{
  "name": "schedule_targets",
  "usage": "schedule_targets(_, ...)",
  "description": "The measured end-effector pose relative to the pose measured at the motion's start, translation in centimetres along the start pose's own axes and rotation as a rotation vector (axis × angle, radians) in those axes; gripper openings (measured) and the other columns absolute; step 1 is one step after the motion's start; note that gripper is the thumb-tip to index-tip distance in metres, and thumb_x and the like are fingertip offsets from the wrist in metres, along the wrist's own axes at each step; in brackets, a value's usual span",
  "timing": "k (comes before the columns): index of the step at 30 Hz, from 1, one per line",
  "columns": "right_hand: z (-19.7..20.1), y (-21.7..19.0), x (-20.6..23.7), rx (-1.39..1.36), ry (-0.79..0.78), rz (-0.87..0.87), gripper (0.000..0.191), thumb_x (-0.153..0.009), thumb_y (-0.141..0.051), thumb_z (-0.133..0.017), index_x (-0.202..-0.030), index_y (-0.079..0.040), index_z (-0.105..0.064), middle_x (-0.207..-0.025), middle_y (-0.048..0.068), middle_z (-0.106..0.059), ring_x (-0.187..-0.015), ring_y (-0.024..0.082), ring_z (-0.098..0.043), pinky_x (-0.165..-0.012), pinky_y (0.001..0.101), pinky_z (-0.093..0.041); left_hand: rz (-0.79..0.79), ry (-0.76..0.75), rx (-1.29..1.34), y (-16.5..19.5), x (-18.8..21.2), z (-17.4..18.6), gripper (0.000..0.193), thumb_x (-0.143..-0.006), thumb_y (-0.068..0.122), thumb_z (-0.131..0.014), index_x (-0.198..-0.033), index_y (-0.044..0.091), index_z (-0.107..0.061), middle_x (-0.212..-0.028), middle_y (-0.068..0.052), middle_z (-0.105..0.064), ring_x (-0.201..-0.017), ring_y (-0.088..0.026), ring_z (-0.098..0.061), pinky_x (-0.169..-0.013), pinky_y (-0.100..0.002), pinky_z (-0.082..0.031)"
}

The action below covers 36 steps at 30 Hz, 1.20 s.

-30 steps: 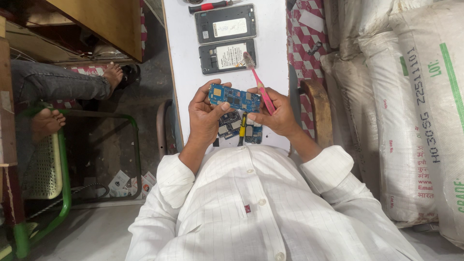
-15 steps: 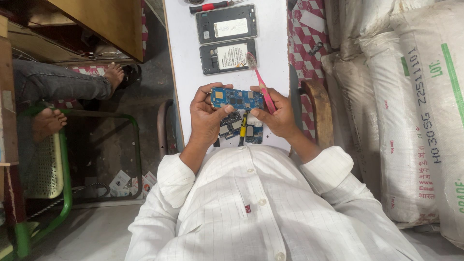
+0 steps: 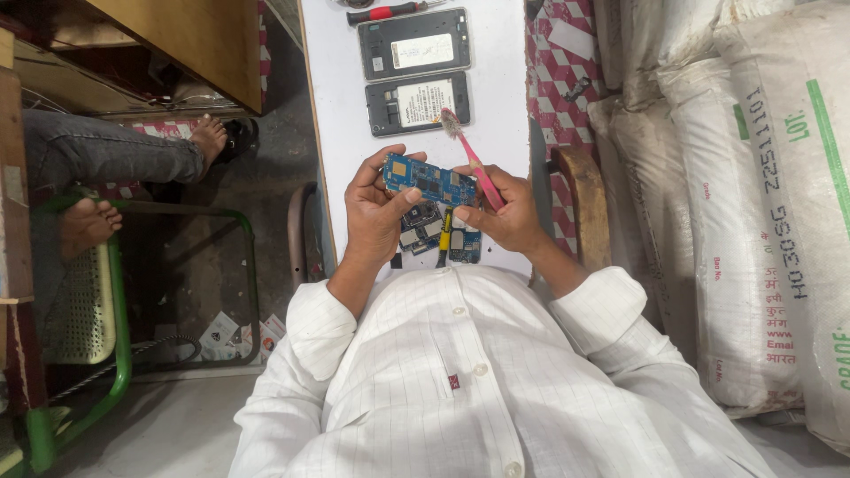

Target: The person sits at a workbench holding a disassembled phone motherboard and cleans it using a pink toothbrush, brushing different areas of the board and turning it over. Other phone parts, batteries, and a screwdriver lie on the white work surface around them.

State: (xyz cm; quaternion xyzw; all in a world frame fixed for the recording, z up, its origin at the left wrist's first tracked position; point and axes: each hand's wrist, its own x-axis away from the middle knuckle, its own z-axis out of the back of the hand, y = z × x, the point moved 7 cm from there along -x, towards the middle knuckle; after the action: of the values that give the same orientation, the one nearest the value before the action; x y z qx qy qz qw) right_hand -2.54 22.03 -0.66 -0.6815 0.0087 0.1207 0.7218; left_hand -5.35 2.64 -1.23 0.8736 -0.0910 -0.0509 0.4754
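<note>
Board (image 3: 430, 181) spans both hands (image 3: 376, 212); right (image 3: 506, 211) grips toothbrush (image 3: 469, 158).

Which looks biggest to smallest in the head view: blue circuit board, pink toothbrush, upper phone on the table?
1. Upper phone, clearly the largest.
2. and 3. Blue circuit board and pink toothbrush: similar length, both held nearer the camera, so unsure; the board is wider.

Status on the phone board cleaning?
Done: two phones lie opened on the table, board out. In hand: left hand and right hand hold the blue board; right also grips a pink toothbrush. Left: loose parts below, unassembled.
</note>
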Motion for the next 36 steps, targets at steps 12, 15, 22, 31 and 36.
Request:
schedule_targets(12, 0.09, 0.08, 0.17, 0.030, 0.007, 0.019, 0.055, -0.091, -0.035, -0.083, -0.129, 0.000, -0.066, -0.082, -0.002, -0.066, -0.068, 0.001, -0.056, -0.061, 0.0172, -0.044, 0.002, 0.004, -0.001, -0.14, 0.04, 0.11, 0.057, -0.085, -0.004, -0.079, -0.137, 0.000, -0.055, -0.131, -0.024, -0.068, -0.116, -0.021, -0.071, -0.101, -0.035, -0.063)
schedule_targets(15, 0.20, -0.13, 0.11, 0.087, 0.028, 0.035, 0.056, -0.090, -0.039, -0.083, -0.127, 0.000, -0.067, -0.079, -0.003, -0.065, -0.067, 0.002, -0.055, -0.060, 0.0176, -0.043, -0.002, 0.000, -0.001, -0.25, 0.08, 0.03, 0.057, -0.084, -0.007, -0.079, -0.136, 0.001, -0.056, -0.132, -0.023, -0.068, -0.116, -0.021, -0.071, -0.101, -0.035, -0.063)
schedule_targets(22, 0.22, -0.22, 0.09, 0.110, 0.036, 0.071, 0.058, -0.089, -0.043, -0.083, -0.124, 0.000, -0.066, -0.080, -0.003, -0.066, -0.068, 0.001, -0.054, -0.061, 0.0176, -0.043, 0.006, -0.005, -0.007, -0.39, 0.13, -0.19, 0.056, -0.083, -0.008, -0.079, -0.133, 0.002, -0.057, -0.131, -0.023, -0.069, -0.114, -0.021, -0.072, -0.100, -0.035, -0.064)
schedule_targets(31, 0.07, 0.10, 0.25, 0.066, 0.012, 0.036, 0.058, -0.089, -0.035, -0.084, -0.130, 0.002, -0.065, -0.087, 0.000, -0.069, -0.073, 0.002, -0.057, -0.065, 0.0175, -0.045, 0.009, -0.011, -0.022, -0.32, 0.20, -0.31, 0.056, -0.084, -0.005, -0.080, -0.134, 0.002, -0.056, -0.129, -0.023, -0.070, -0.117, -0.022, -0.071, -0.101, -0.037, -0.064)
schedule_targets(36, -0.13, 0.26, 0.31, 0.004, -0.010, 0.023, 0.059, -0.090, -0.033, -0.084, -0.133, 0.002, -0.063, -0.103, 0.005, -0.074, -0.088, 0.004, -0.066, -0.077, 0.0191, -0.054, 0.016, -0.016, -0.014, -0.36, 0.14, -0.36, 0.058, -0.084, -0.003, -0.080, -0.136, 0.002, -0.056, -0.130, -0.023, -0.069, -0.122, -0.024, -0.069, -0.105, -0.039, -0.062)
